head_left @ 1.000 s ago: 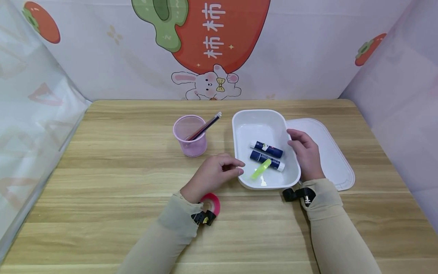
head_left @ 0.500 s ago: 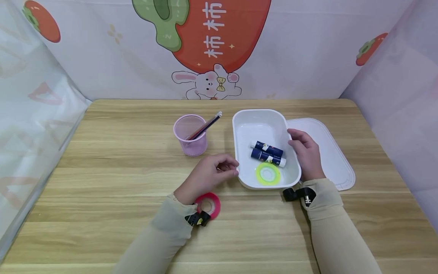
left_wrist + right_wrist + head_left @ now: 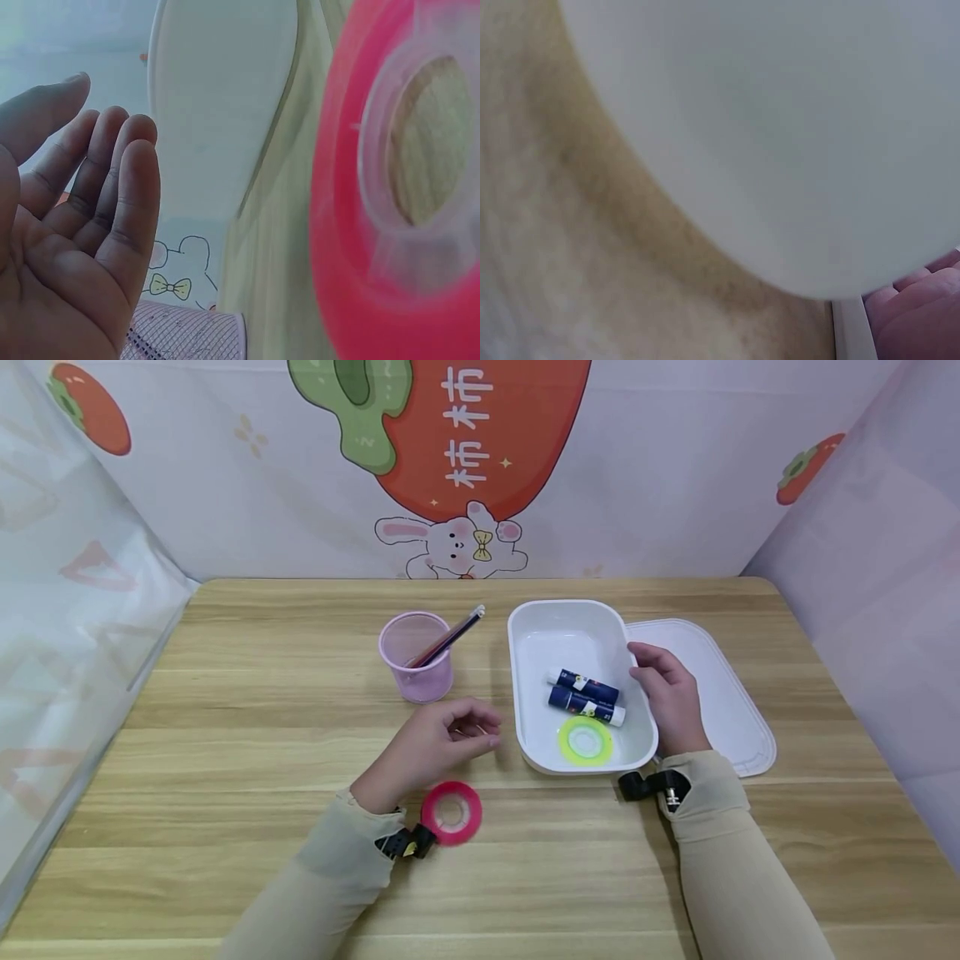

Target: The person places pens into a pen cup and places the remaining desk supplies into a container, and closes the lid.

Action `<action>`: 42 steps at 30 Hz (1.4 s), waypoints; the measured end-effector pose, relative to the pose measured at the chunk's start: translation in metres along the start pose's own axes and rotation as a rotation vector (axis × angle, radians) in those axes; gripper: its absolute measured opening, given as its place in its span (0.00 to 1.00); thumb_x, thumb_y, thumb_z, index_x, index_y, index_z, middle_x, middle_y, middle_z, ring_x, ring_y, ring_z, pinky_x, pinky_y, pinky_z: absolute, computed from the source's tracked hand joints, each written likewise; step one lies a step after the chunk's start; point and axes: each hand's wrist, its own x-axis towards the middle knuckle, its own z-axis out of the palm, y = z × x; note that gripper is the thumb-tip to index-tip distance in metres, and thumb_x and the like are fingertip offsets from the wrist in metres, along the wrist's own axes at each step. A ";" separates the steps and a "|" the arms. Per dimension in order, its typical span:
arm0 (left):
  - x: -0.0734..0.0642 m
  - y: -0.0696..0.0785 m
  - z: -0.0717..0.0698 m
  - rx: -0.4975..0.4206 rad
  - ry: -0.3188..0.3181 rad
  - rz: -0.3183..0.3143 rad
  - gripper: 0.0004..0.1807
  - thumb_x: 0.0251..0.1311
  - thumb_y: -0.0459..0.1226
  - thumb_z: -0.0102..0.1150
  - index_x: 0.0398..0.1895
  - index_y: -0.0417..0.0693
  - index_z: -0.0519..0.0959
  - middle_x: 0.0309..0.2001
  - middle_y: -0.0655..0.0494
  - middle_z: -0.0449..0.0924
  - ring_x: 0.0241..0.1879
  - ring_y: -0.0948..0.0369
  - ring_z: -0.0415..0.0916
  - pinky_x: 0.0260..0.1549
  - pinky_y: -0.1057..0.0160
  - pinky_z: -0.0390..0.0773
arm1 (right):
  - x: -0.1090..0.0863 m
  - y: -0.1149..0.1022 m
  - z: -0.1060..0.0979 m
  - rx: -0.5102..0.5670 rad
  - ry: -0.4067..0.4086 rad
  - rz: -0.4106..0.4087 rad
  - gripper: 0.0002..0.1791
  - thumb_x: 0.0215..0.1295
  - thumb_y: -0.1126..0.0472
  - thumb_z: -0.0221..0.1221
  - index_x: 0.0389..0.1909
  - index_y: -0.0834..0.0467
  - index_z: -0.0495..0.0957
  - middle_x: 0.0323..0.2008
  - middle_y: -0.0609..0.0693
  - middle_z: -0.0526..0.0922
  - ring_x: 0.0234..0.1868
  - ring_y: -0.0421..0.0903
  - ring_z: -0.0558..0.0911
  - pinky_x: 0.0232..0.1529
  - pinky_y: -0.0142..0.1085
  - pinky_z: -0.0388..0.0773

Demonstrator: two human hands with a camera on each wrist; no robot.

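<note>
A white box [image 3: 551, 647] holds two dark blue glue sticks [image 3: 583, 685] and a yellow-green tape roll [image 3: 564, 743] lying flat. My left hand [image 3: 431, 743] hovers left of the box, apart from it, its fingers loosely bent and holding nothing. The left wrist view shows its bare palm [image 3: 71, 277]. A pink-red tape roll [image 3: 472, 827] lies on the table beside the left wrist. My right hand [image 3: 672, 702] rests at the box's right side, index fingertip and thumb right at the rim; its other fingers are mostly hidden in the head view.
A white lid [image 3: 731, 714] lies on the table [image 3: 262, 718] to the right, partly under the right hand. The pink mesh cup [image 3: 427, 685] with pencils [image 3: 450, 639] stands left of the box. A printed cloth [image 3: 660, 468] closes off the back.
The yellow-green tape roll has tipped from standing on edge to lying flat in the box. My left hand has drawn back leftward, uncovering the pink-red roll. My right hand stays put.
</note>
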 end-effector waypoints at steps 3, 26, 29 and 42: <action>-0.004 -0.001 -0.004 0.002 -0.002 0.004 0.09 0.54 0.41 0.65 0.39 0.55 0.81 0.36 0.63 0.80 0.36 0.64 0.77 0.37 0.63 0.80 | 0.000 -0.001 0.000 -0.002 0.000 0.007 0.17 0.66 0.62 0.51 0.56 0.53 0.74 0.56 0.52 0.71 0.57 0.46 0.68 0.60 0.40 0.68; -0.041 -0.016 -0.012 0.040 -0.018 -0.097 0.13 0.54 0.45 0.66 0.39 0.50 0.80 0.35 0.63 0.79 0.34 0.62 0.75 0.35 0.63 0.78 | -0.002 -0.004 0.001 -0.033 0.006 0.023 0.18 0.66 0.61 0.51 0.56 0.53 0.73 0.56 0.51 0.72 0.57 0.45 0.68 0.61 0.43 0.67; -0.044 -0.020 -0.012 0.050 -0.016 -0.109 0.13 0.53 0.45 0.66 0.39 0.51 0.80 0.34 0.62 0.79 0.33 0.61 0.75 0.34 0.63 0.77 | -0.002 -0.005 0.001 -0.037 0.007 0.025 0.18 0.67 0.61 0.51 0.57 0.53 0.73 0.56 0.51 0.71 0.57 0.45 0.68 0.61 0.44 0.67; -0.047 -0.030 -0.014 0.099 -0.042 -0.141 0.12 0.51 0.39 0.68 0.39 0.52 0.78 0.35 0.57 0.78 0.34 0.62 0.74 0.34 0.66 0.78 | -0.003 -0.006 0.002 -0.024 0.015 0.039 0.18 0.66 0.60 0.52 0.56 0.53 0.73 0.55 0.51 0.71 0.56 0.45 0.68 0.60 0.41 0.68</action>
